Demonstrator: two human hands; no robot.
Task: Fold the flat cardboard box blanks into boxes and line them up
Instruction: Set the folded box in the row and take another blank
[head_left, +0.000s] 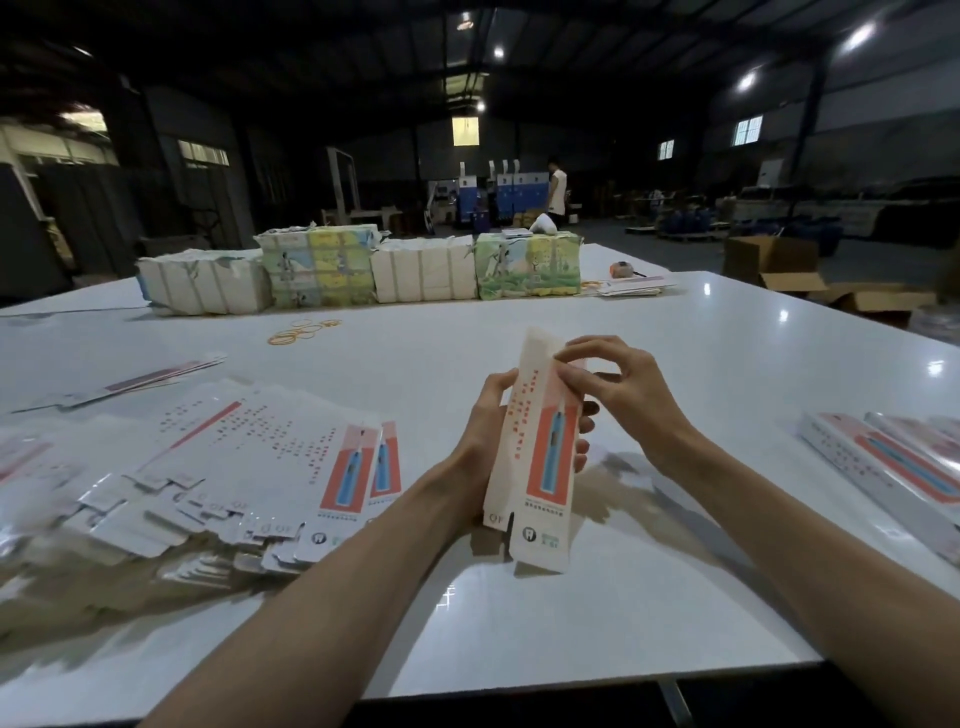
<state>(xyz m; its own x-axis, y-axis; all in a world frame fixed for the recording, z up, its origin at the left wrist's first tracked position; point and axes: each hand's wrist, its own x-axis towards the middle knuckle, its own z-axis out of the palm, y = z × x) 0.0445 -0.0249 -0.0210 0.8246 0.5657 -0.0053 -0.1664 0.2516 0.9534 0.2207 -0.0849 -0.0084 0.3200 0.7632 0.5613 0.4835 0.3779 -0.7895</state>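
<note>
Head view, and we start at the near edge of the white table (519, 649), where two bare forearms reach in toward the half-formed box (545, 467), held roughly upright over the middle of the tabletop. The left hand (483, 421) grips that box from behind, thumb on its left edge and fingertips (584, 427) curled round its right edge. The right hand (628, 384) is up at the top of the box, thumb and forefinger pinching the end flap, the other fingers loosely curled beside them. The bottom flaps of the box are untucked and point toward the camera. Left of the box, a sprawling pile of flat blanks (249, 467) lies fanned on the table, print side up. Right of the box, at the edge of the view, finished boxes (883, 467) lie side by side. Beyond the box and to its left, yellow rubber bands (301, 330) are scattered. Farther beyond it, a row of wrapped bundles (415, 270) runs across the table, with a small stack of blanks (634, 286) at the row's right end. Past the table, beyond and right of the box, an open brown carton (769, 260) sits on the floor, and far behind the box a person (557, 192) stands in the dim hall.
</note>
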